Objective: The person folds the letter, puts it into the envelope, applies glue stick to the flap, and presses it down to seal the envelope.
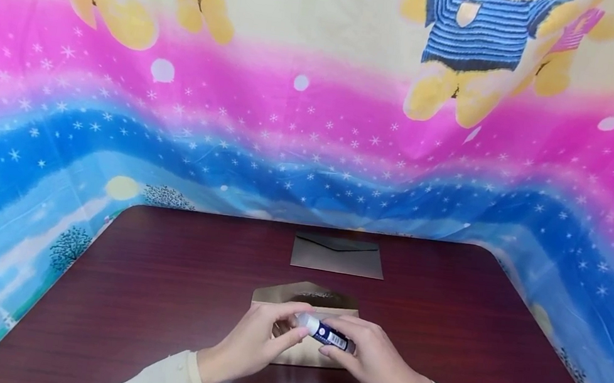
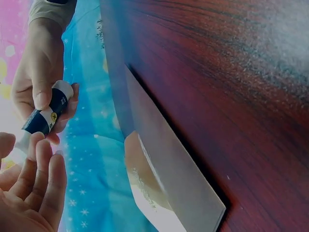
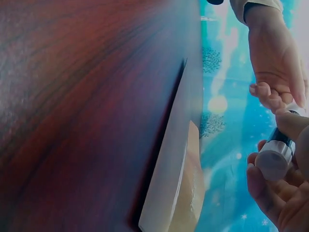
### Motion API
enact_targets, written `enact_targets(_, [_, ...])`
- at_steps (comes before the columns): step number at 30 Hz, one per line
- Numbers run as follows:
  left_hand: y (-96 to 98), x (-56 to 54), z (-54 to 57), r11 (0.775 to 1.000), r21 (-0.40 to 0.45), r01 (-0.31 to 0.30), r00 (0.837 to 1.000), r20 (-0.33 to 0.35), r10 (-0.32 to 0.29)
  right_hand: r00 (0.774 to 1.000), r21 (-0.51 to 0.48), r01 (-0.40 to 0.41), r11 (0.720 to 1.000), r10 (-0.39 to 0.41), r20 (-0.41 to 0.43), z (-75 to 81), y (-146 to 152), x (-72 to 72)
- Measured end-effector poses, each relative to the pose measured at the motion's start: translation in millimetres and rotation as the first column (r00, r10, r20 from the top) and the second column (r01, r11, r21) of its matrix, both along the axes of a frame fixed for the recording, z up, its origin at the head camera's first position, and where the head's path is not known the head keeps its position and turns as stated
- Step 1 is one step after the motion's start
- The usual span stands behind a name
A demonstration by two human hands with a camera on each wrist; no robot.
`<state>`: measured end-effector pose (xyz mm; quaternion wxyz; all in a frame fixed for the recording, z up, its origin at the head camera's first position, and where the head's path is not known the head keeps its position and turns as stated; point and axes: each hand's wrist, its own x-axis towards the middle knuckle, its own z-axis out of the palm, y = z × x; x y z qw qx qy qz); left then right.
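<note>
A glue stick [image 1: 332,334] with a dark blue label is held between both hands, above an envelope [image 1: 294,355] lying on the table. Its pale cap [image 1: 308,323] is pinched between the thumb and fingers of my left hand [image 1: 250,340]. My right hand [image 1: 378,361] grips the labelled body near the other end; the right wrist view shows its round white base [image 3: 273,162]. The envelope's flap [image 1: 281,294] is unfolded away from me, with a shiny streak [image 1: 323,295] across it. Both hands hide part of the envelope.
A second, darker envelope [image 1: 335,261] lies near the table's back edge with its flap folded down. The dark red wooden table [image 1: 178,271] has rounded far corners. Behind it hangs a patterned cloth [image 1: 267,143] in pink and blue.
</note>
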<state>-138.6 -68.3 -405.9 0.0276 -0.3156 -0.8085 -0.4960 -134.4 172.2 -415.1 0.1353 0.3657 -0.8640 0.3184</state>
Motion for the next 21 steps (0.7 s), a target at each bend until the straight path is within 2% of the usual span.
enact_targets(4, [-1.0, 0.3, -0.2, 0.999, -0.040, -0.009, 1.000, 0.008, 0.009, 0.999, -0.007, 0.012, 1.000, -0.012, 0.039, 1.6, 4.8, -1.4])
enact_targets(13, [-6.9, -1.7, -4.9, 0.994, -0.100, -0.052, 0.998, 0.031, 0.055, 0.988, 0.074, 0.137, 0.988, -0.141, 0.059, 3.3, 21.2, -5.2])
enact_targets(21, [-11.2, -4.5, -8.4, 0.990, -0.129, -0.059, 0.998, 0.016, 0.062, 0.952, 0.118, 0.279, 0.953, -0.290, 0.096, 4.3, 35.7, -11.1])
